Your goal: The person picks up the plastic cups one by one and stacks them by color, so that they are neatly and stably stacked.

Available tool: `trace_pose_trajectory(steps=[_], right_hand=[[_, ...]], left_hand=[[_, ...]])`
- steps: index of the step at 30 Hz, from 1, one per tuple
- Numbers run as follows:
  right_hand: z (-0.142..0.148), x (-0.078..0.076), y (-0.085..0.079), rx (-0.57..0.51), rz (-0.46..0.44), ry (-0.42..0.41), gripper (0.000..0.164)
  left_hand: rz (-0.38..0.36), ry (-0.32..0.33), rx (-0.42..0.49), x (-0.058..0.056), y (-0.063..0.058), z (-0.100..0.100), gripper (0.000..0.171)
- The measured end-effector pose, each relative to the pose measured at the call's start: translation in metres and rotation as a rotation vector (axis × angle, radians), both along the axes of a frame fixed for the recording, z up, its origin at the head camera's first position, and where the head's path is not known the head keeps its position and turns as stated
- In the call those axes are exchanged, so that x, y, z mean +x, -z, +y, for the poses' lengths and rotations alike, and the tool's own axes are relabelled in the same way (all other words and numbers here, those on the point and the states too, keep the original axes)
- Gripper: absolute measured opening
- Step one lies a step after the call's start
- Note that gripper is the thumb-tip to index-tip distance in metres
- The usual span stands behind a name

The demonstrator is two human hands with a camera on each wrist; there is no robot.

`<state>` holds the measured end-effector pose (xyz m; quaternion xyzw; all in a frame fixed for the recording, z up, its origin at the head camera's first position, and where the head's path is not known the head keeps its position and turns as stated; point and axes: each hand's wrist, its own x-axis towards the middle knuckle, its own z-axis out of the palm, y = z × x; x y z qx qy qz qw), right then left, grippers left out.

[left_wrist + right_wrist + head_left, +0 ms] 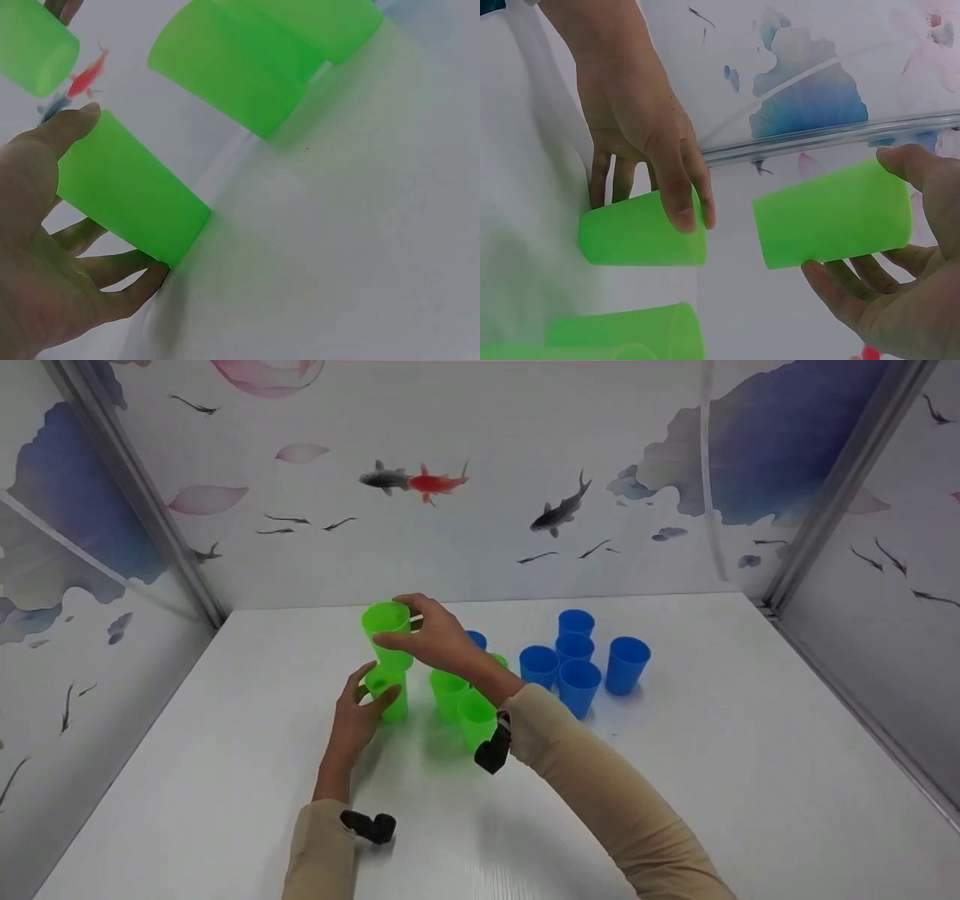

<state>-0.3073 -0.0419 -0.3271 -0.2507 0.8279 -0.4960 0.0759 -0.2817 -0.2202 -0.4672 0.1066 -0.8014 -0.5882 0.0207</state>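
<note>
My right hand (pixel 439 639) grips a green cup (pixel 385 619) by its side, thumb in front and fingers behind, with its mouth up. The right wrist view shows a gap between that raised cup (pixel 836 214) and the rim of a second green cup (pixel 641 236) below it. My left hand (pixel 352 727) curls its thumb and fingers round this second cup (pixel 131 195), which stands upright on the table. More green cups (pixel 478 720) stand just right of it, some of them partly hidden behind my right forearm.
Several blue cups (pixel 579 686) stand grouped on the right of the white table (pixel 712 780); one more blue cup (pixel 476 639) shows behind my right wrist. Printed panels with fish and leaves (pixel 480 547) wall the table at the back and sides.
</note>
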Motion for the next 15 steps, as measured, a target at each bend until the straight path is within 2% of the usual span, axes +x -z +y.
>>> trace_pose_trajectory(steps=[6, 15], right_hand=[[-0.011, -0.003, 0.013, -0.005, 0.003, -0.018, 0.072], [-0.025, -0.006, 0.029, 0.010, -0.011, -0.003, 0.071]], left_hand=[[0.012, 0.005, 0.016, 0.000, -0.001, 0.000, 0.089], [0.003, 0.007, 0.009, 0.001, -0.001, -0.001, 0.092]])
